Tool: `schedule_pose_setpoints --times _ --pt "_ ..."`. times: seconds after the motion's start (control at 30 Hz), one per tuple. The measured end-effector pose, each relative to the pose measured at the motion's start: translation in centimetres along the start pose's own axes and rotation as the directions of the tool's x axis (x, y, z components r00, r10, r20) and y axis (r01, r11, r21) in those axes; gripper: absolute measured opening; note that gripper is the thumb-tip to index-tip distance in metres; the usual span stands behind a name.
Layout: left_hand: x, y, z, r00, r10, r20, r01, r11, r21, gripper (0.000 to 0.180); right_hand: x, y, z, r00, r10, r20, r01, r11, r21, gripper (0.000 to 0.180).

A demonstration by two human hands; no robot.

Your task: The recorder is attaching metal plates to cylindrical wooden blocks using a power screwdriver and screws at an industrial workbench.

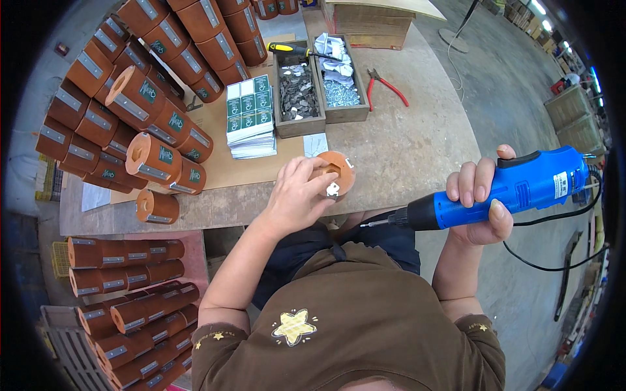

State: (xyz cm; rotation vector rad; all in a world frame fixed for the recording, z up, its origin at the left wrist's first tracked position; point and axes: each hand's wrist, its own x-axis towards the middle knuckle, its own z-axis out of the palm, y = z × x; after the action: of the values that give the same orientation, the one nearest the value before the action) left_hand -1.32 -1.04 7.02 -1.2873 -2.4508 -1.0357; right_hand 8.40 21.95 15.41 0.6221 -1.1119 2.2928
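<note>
My right hand (482, 195) is wrapped round a blue electric screwdriver (531, 182) with a black nose and a thin bit, held off the table's right side and pointing left. At the table's near edge, my left hand (300, 189) grips an orange-brown cylinder (343, 166), its fingers at the round hole in the end. A small white piece (333, 189) shows by those fingertips; whether they pinch it I cannot tell. Behind the hand stands a stack of green-and-white printed cards (250, 120).
Similar cylinders with metal strips are piled at left (160, 159) and on a lower shelf (124, 254). One wooden box holds dark flat pieces (298, 91), another screws (342, 94). A yellow-black screwdriver (290, 49) lies across them. Red-handled pliers (389, 88) lie right. A black cord (554, 221) trails from the tool.
</note>
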Motion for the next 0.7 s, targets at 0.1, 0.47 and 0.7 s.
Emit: schedule_pose_setpoints --times 0.1,0.47,0.7 --pt "-0.4 -1.1 0.4 0.995 0.050 0.087 -0.050 0.999 -0.002 0.040 0.2 0.4 0.2 1.000 0.014 0.012 -0.014 1.000 -0.015 0.063" --pt "-2.4 -0.8 2.9 0.989 -0.092 -0.115 0.092 0.996 -0.004 0.031 1.2 2.4 1.9 1.000 0.023 -0.009 -0.024 0.989 -0.145 0.061" --pt "-2.8 -0.5 3.6 0.972 -0.144 -0.186 0.142 0.990 -0.020 0.030 2.1 5.0 3.3 0.999 0.043 -0.002 -0.042 0.957 -0.288 0.057"
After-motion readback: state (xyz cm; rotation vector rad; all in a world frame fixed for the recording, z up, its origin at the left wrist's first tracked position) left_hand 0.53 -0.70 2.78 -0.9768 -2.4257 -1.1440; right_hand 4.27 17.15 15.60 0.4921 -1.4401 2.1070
